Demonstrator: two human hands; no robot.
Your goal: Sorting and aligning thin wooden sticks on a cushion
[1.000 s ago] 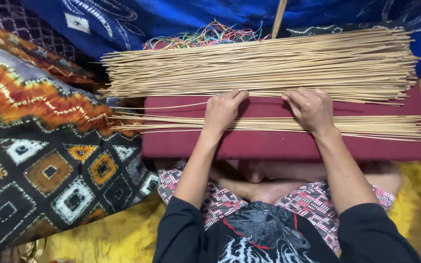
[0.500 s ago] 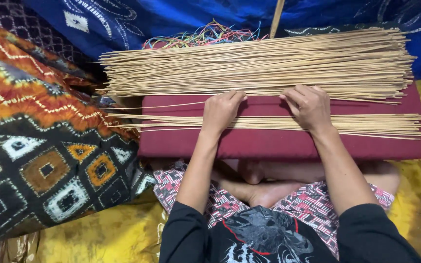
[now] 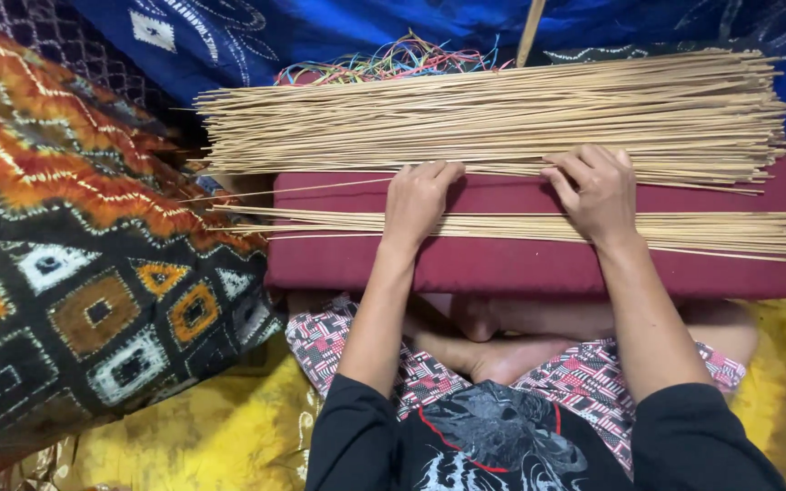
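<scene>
Now, the maroon cushion (image 3: 520,264) lies across the person's lap, and everything hangs off it. Left of the cushion sits a batik cloth (image 3: 75,264) in orange and black. Along the cushion's far edge lies the big pile of thin sticks (image 3: 502,114); a thinner row of sticks (image 3: 730,232) runs across its middle. Both hands rest palm-down on that row: left hand (image 3: 418,202) and right hand (image 3: 598,195), fingers bent loosely, fingertips at the big pile's near edge, gripping nothing that shows.
</scene>
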